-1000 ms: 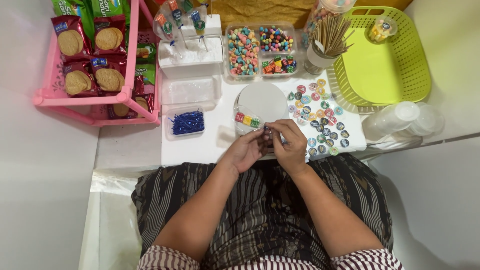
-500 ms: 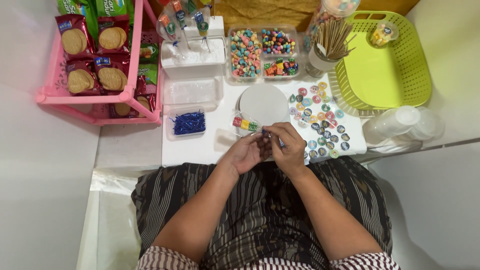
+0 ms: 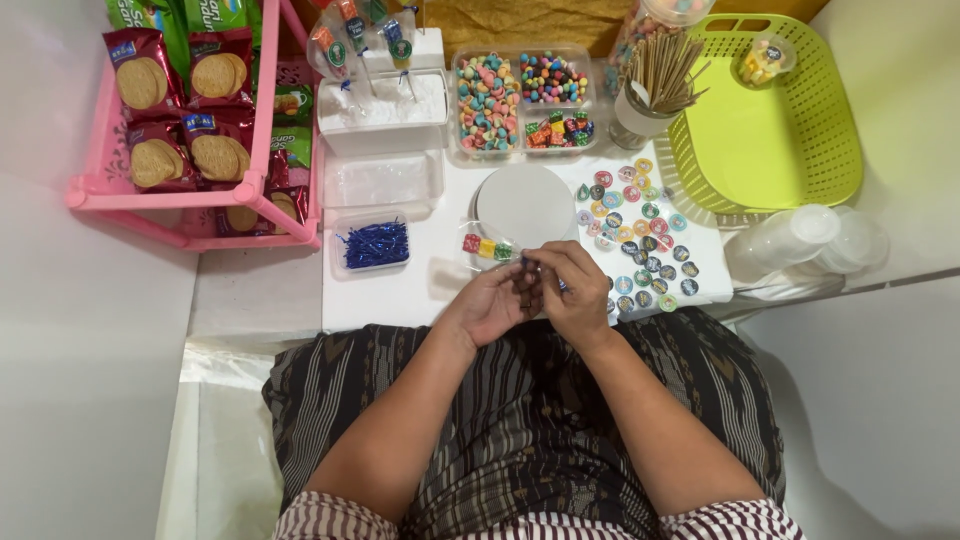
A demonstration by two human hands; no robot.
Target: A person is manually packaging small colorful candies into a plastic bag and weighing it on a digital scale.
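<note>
Both hands, left hand (image 3: 497, 303) and right hand (image 3: 572, 292), pinch a small clear candy packet's (image 3: 487, 248) near end with a blue twist tie (image 3: 524, 263), mid-sealing.

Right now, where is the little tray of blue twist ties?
In the head view, the clear tray of blue twist ties sits left of the hands, on the white table beside the pink rack, below an empty clear tub.

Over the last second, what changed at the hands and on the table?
Little changed. Both hands, left hand and right hand, stayed pressed together at the table's near edge, fingers working a small item too hidden to identify. The candies, round lid, stickers and blue ties kept their places.
</note>
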